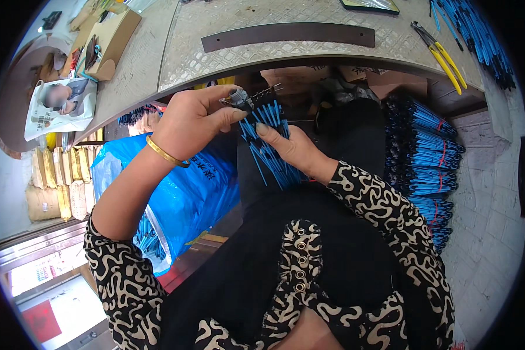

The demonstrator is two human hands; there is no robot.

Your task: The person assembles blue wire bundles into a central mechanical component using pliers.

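Over my lap, my right hand [294, 149] is closed round a loose bundle of thin blue sticks with dark ends [268, 146]. Its thumb presses along the sticks, which fan out toward the top and bottom. My left hand [198, 116] is at the upper end of the bundle. Thumb and forefinger there pinch a small grey metallic piece, round at the top [237, 96], whose exact kind I cannot make out. A few thin spikes stick out just right of it. The left hand's other fingers are mostly hidden.
On the worktop [186, 58] ahead lie a dark flat strip [289, 36], yellow-handled pliers [443, 55] and more blue sticks [478, 41]. A blue plastic bag [198, 186] stands at my left. Tied bundles [429, 151] are stacked at right. A cardboard box [114, 44] sits far left.
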